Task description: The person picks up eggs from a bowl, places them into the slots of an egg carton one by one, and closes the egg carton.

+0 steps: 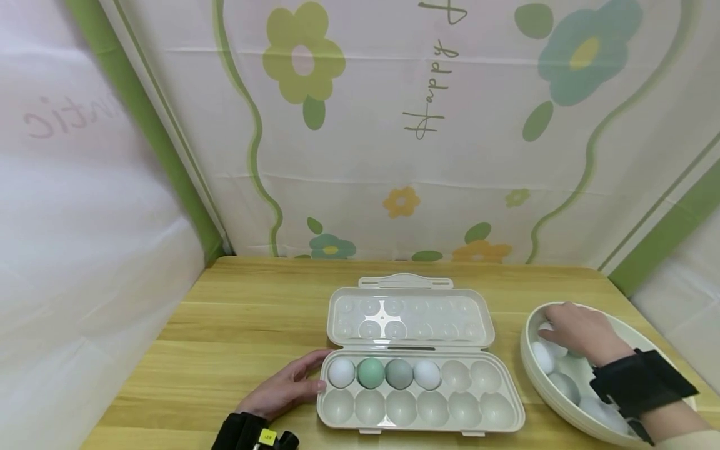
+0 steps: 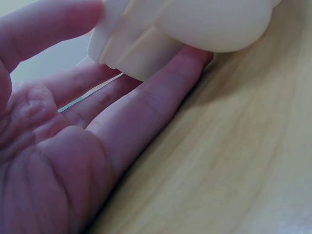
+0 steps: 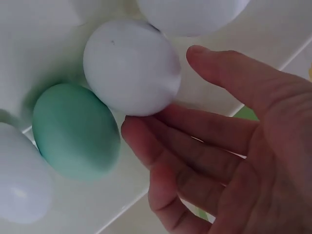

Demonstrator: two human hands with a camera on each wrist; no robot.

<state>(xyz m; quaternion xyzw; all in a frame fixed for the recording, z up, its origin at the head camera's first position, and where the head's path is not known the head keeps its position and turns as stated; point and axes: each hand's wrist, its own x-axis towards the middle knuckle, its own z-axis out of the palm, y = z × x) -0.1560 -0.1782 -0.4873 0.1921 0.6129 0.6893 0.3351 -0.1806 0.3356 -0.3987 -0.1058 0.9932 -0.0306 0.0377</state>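
A cream plastic egg box lies with its lid folded back. Its far row holds a white egg, a green egg, a grey-green egg and another white egg, from left to right. My left hand holds the box's left end, thumb on the side and fingers reaching beneath. Inside a cream bowl at the right, my right hand reaches among eggs. Its fingertips touch a white egg; the thumb stands apart from it. Beside that lies a green egg.
The wooden table stretches left of the box and behind it. A flowered cloth hangs at the back, with white cloth on the left. More eggs, including a grey one, lie in the bowl.
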